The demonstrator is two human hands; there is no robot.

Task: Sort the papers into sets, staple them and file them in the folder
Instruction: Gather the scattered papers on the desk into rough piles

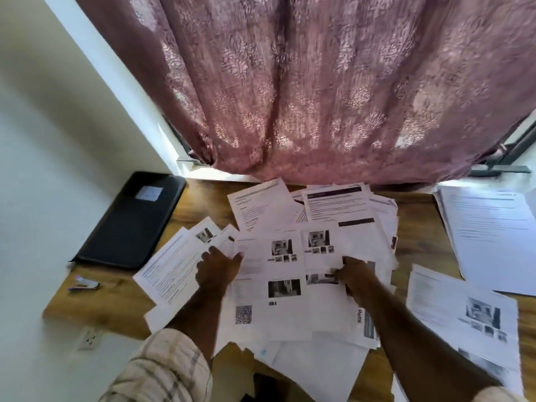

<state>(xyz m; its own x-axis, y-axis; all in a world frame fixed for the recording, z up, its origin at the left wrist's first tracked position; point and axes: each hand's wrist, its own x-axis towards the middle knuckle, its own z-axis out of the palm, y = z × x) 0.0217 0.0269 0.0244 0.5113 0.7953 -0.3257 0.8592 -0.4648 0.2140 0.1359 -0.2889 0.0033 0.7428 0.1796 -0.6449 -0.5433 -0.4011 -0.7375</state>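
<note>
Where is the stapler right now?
Head view: the small purple-and-silver stapler lies on the wooden table's left edge, just in front of the closed black folder.

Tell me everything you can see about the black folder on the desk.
The black folder lies flat and closed at the far left corner of the wooden table, against the white wall. It looks like dark leatherette or plastic with rounded corners and a raised border, and a pale rectangular label sits near its top. Its near edge overhangs the table a little. Neither hand touches it; the nearest loose papers lie just to its right, and a small stapler rests in front of it.
</note>
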